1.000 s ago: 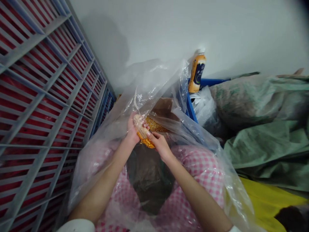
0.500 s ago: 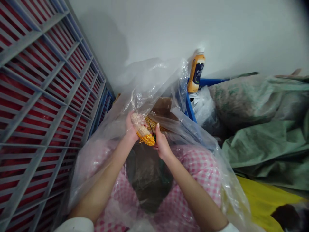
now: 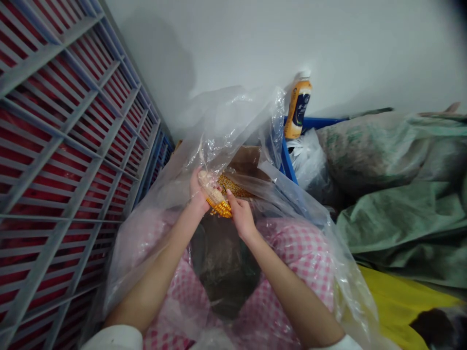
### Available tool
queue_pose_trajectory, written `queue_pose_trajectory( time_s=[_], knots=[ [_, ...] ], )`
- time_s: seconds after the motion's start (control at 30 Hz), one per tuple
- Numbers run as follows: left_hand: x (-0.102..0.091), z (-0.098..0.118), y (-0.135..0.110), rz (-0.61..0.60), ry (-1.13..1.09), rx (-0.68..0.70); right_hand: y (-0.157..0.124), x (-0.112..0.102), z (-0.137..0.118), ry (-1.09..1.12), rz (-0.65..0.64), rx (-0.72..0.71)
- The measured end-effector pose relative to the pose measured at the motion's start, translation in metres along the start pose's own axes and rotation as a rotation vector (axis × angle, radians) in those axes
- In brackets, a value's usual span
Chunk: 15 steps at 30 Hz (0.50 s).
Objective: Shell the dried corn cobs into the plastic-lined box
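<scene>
A half-stripped corn cob [image 3: 216, 198] with yellow kernels on its near end is held above a big clear plastic bag [image 3: 226, 126]. My left hand [image 3: 197, 193] is wrapped around the cob's bare far end. My right hand [image 3: 239, 214] grips the kernel end, thumb pressed against the kernels. Loose yellow kernels [image 3: 233, 186] lie in a pile inside the bag just beyond the cob. The bag drapes over my lap, which is covered in pink checked cloth [image 3: 292, 253].
A grey metal rack with red contents [image 3: 65, 146] fills the left side. An orange bottle [image 3: 298, 108] stands on a blue crate [image 3: 288, 163] against the white wall. Green woven sacks [image 3: 394, 184] pile up on the right, with a yellow sack [image 3: 404, 301] below them.
My right hand lifted its thumb off the cob half a second ago and has now closed back onto the kernel end. The cob has stayed almost in place.
</scene>
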<state>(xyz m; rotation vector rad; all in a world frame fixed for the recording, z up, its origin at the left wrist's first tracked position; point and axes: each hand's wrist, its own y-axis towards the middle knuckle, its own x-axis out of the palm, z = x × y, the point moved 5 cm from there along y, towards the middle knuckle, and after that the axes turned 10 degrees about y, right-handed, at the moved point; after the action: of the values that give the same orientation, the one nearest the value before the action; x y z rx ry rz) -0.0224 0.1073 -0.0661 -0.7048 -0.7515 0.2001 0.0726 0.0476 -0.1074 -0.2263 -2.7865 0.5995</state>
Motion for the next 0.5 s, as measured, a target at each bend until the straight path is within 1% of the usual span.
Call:
queue_pose_trajectory(
  time_s=[0.07, 0.1, 0.17, 0.2, 0.3, 0.4, 0.43, 0.5],
  knots=[
    [0.002, 0.001, 0.000, -0.040, 0.002, 0.008, -0.002, -0.001, 0.000, 0.065, 0.033, 0.107],
    [0.002, 0.002, 0.000, -0.057, -0.003, 0.015, -0.003, 0.000, -0.001, 0.108, 0.018, 0.173],
    [0.001, 0.006, 0.002, -0.063, -0.029, 0.025, -0.006, 0.002, -0.006, 0.189, -0.053, 0.276],
    [0.000, 0.008, 0.003, -0.061, -0.049, 0.034, -0.007, 0.003, -0.009, 0.218, -0.095, 0.299],
    [-0.003, 0.014, 0.005, -0.092, -0.120, 0.048, -0.010, 0.002, -0.020, 0.225, -0.202, 0.276],
    [-0.004, 0.017, 0.006, -0.126, -0.161, 0.048, -0.013, 0.005, -0.022, 0.187, -0.317, 0.274],
    [-0.004, 0.017, 0.006, -0.126, -0.154, 0.043, -0.014, 0.006, -0.022, 0.181, -0.345, 0.271],
    [-0.004, 0.015, 0.006, -0.107, -0.127, 0.030, -0.014, 0.007, -0.021, 0.176, -0.357, 0.245]
  ],
)
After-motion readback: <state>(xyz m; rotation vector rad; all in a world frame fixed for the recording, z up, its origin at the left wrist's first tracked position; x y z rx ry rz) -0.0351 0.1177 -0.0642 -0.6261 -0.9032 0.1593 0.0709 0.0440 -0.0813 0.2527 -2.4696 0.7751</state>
